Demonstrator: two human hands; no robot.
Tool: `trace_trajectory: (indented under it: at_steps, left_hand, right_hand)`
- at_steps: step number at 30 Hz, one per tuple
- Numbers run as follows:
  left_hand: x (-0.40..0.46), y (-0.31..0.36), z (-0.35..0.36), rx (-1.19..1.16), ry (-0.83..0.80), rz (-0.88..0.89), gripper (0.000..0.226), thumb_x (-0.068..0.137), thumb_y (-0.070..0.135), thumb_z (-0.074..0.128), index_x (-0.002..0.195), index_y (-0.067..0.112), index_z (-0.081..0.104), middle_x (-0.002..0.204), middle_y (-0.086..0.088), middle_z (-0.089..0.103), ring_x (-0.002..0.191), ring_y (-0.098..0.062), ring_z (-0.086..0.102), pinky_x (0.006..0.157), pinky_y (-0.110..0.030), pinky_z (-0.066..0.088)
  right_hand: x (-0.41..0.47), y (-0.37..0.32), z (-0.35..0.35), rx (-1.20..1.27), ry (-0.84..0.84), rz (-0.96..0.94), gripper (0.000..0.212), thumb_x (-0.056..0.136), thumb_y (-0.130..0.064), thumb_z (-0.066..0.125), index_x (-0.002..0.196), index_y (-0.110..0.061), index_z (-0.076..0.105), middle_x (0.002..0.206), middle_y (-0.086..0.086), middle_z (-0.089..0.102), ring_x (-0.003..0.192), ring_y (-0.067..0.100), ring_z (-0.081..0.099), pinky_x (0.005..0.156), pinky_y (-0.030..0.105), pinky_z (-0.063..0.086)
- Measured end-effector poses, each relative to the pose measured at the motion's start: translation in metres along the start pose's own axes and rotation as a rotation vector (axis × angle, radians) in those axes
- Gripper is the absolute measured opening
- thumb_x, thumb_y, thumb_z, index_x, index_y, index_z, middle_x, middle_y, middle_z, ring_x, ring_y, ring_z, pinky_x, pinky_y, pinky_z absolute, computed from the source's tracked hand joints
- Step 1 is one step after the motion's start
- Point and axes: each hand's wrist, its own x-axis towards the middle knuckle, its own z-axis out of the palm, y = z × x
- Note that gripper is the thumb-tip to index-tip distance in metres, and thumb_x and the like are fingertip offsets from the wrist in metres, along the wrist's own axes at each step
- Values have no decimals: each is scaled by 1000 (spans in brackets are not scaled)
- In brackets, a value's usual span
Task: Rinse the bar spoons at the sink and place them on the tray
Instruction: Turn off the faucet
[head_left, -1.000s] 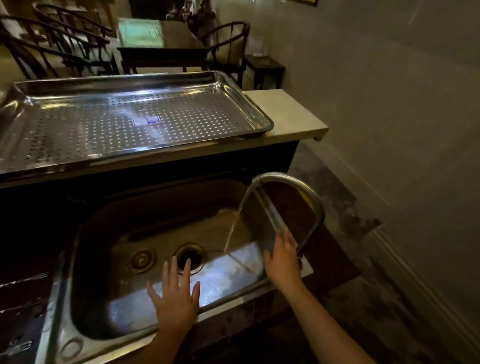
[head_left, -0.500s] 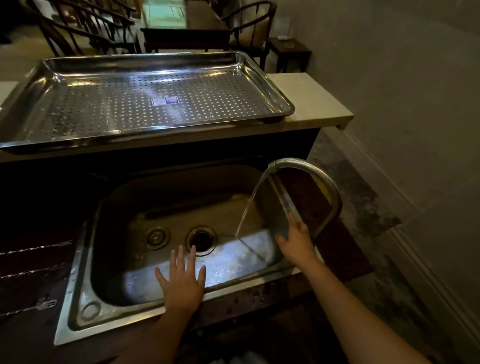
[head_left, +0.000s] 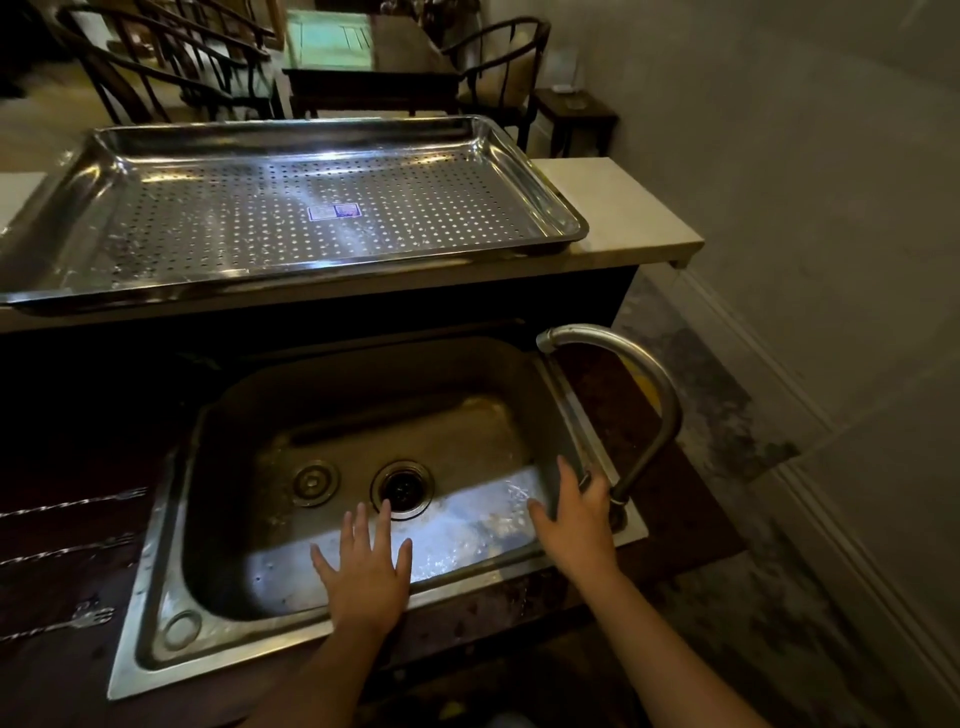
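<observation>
Your left hand (head_left: 363, 566) hovers flat over the near edge of the sink (head_left: 156, 613), fingers spread wide and holding nothing. Your right hand (head_left: 576, 525) rests at the sink's right corner, next to the base of the curved faucet (head_left: 660, 415); its fingers look loosely extended near a small handle there, though whether they grip it cannot be told. No water is visible falling from the spout. The bar spoons (head_left: 62, 551), at least three, lie side by side on the dark counter left of the sink, well apart from both hands, their twisted shafts glinting faintly. They are likely light, stiff and slippery once wet, so pinch each along the twisted shaft, where the ridges should give purchase, rather than at the smooth ends. The sink basin holds no utensils, only a wet sheen and two round fittings, one an open drain (head_left: 401, 488). The large perforated steel tray (head_left: 550, 197) sits on the raised pale ledge behind the sink, bare apart from a small label at its middle.
</observation>
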Motion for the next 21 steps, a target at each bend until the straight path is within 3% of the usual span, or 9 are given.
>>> trace_trajectory:
  at_steps: [3, 5, 8, 12, 16, 21]
  left_hand:
    - [-1, 8, -3, -98, 0, -50, 60, 94, 51, 24, 148, 36, 1, 159, 0, 10, 146, -15, 11, 114, -53, 2]
    - [-3, 14, -8, -203, 26, -83, 59, 94, 49, 29, 148, 35, 9, 156, 1, 22, 143, -14, 21, 115, -50, 6]
    - [0, 9, -24, -327, 90, -82, 56, 94, 43, 37, 146, 31, 20, 150, 3, 36, 136, -15, 36, 114, -43, 18]
    - [8, -22, -61, -550, 213, -189, 56, 92, 34, 48, 143, 21, 32, 142, -5, 48, 125, -23, 49, 102, -35, 38]
    - [1, -69, -89, -813, 355, -400, 47, 92, 23, 50, 137, 13, 42, 129, -14, 57, 116, -28, 54, 97, -36, 44]
    - [-16, -131, -116, -1024, 507, -642, 32, 92, 11, 48, 123, 4, 52, 116, -18, 63, 110, -31, 58, 82, -25, 39]
  right_hand:
    - [-9, -15, 16, -83, 157, 42, 70, 87, -37, 53, 146, -20, 19, 150, 16, 11, 138, 32, 21, 109, 40, 31]
    - [-18, -35, 34, -105, 167, 26, 71, 87, -40, 52, 146, -26, 15, 153, 13, 6, 141, 31, 16, 110, 44, 30]
    - [-27, -65, 65, -114, 20, -75, 69, 89, -44, 47, 146, -34, 8, 155, 7, -2, 143, 28, 10, 114, 45, 21]
    - [-27, -98, 86, -102, -102, -210, 65, 90, -40, 48, 145, -32, 14, 156, 5, 4, 142, 25, 16, 114, 42, 21]
    - [-31, -136, 109, -84, -218, -333, 61, 90, -36, 49, 144, -28, 21, 154, 7, 13, 140, 25, 19, 112, 39, 23]
    - [-48, -185, 143, -127, -352, -495, 60, 89, -32, 49, 143, -27, 24, 154, 7, 14, 141, 25, 17, 112, 40, 25]
